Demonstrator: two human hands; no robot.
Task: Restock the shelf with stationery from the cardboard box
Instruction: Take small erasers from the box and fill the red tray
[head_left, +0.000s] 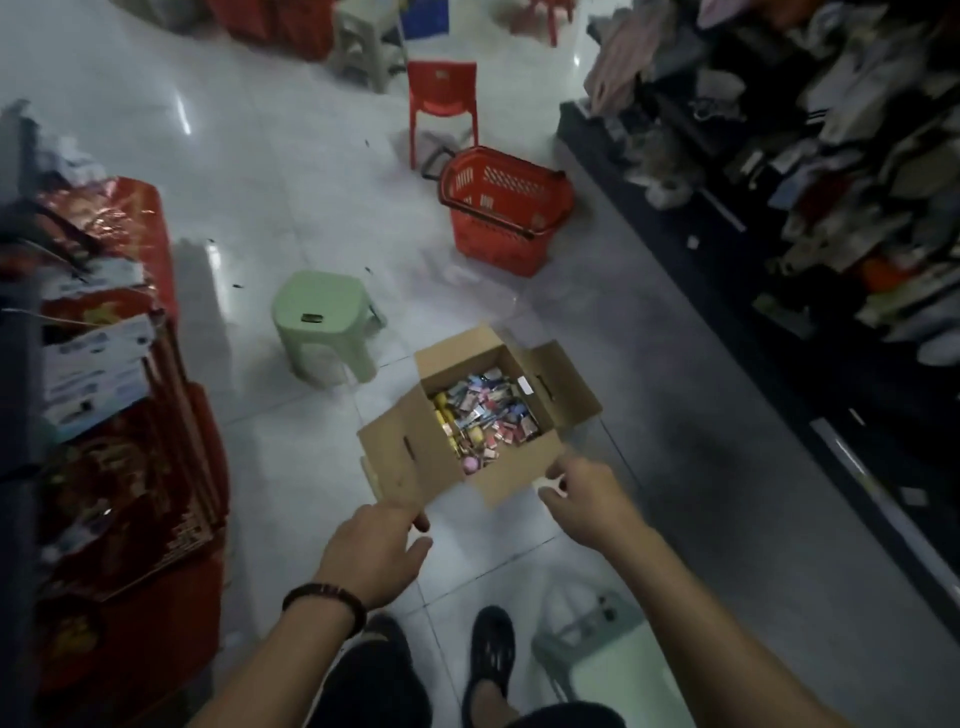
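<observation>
An open cardboard box (519, 470) stands on the white tiled floor in front of me, its flaps folded outward. It is filled with several small colourful stationery packs (483, 415). My left hand (374, 545), with a beaded bracelet on the wrist, hovers at the near corner of the box's left flap (410, 457) with relaxed fingers and holds nothing. My right hand (582, 499) is at the box's near right corner, fingers loosely curled close to the cardboard edge. The dark shelf (831, 208) packed with goods runs along the right side.
A pale green stool (319, 317) stands left of the box, a red shopping basket (506, 208) and a red chair (441, 98) behind it. Red packaged goods (119, 467) are stacked at the left. A second stool (587, 639) is beside my feet (491, 654).
</observation>
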